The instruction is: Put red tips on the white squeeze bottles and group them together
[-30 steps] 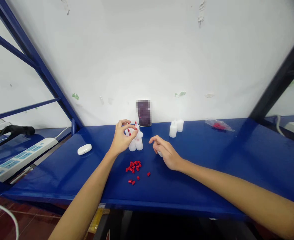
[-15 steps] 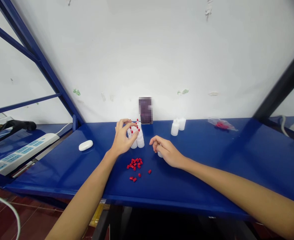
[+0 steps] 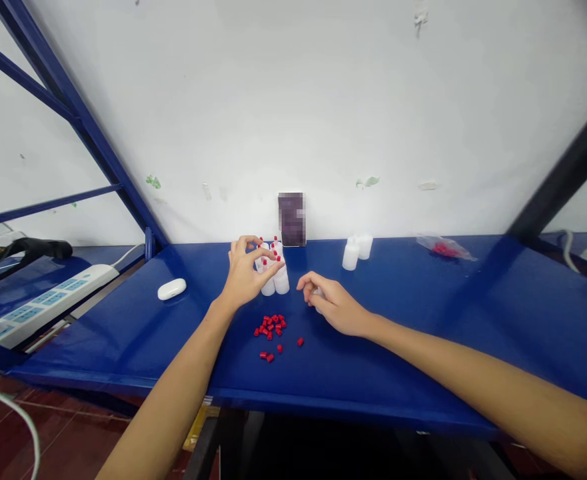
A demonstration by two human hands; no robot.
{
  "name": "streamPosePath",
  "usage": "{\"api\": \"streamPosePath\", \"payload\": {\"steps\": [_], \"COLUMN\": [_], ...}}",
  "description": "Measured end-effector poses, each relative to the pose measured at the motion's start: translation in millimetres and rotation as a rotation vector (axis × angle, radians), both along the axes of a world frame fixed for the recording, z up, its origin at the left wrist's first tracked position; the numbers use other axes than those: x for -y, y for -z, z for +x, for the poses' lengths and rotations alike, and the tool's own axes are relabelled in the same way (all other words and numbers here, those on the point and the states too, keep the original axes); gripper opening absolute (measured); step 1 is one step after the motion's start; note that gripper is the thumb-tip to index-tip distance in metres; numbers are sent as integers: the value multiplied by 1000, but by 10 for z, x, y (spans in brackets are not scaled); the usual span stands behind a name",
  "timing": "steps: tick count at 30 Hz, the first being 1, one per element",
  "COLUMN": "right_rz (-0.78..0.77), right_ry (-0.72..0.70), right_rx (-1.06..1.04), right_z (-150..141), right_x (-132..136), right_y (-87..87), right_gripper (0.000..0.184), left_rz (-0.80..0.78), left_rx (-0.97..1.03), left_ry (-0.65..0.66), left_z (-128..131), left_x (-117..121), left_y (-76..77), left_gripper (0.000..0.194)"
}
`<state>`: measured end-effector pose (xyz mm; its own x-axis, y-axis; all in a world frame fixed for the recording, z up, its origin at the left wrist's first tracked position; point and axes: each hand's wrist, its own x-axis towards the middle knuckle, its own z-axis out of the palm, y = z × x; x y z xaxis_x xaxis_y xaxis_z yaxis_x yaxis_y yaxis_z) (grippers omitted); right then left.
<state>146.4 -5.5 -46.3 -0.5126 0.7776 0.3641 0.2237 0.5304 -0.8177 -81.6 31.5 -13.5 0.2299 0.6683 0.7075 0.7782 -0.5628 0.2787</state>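
Observation:
On the blue table, several white bottles with small red tops stand in a close cluster. My left hand reaches in from the left of them. Its thumb and index finger are curled around the red cap of the front right bottle. To the right, my right hand rests low over the table with its fingers bent round a white bottle, mostly hidden by the hand. Loose red caps lie in a small heap in front of the cluster, with a few scattered nearer the edge.
More white bottles stand at the back right. Beyond them lies a clear bag with red pieces. A blurred dark rectangle leans against the wall. A white case and a power strip are at the left.
The thumb of my left hand has shifted slightly right by the red cap. My right hand has hardly moved, and slightly more of its bottle shows. The view has shifted a little.

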Motion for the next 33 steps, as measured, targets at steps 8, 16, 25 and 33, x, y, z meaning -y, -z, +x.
{"api": "streamPosePath", "payload": {"steps": [8,16,25,33], "right_rz": [-3,-15,-107,100], "right_ry": [9,8,-43,-97], "right_rx": [2,5,-33,147], "right_z": [-12,-2,15,25], "right_x": [9,-9,-41,58], "right_y": [-12,15,-13,-75], "right_gripper": [25,25,21,15], "left_rz": [28,35,198,-682], "left_rx": [48,-44,-12,-204], "left_ry": [-11,-17,16,423], "left_z": [113,20,23,38], "left_x": [-30,-1,176,508], "left_y": [36,55,-77,-323], "left_gripper": [14,14,20,19]}}
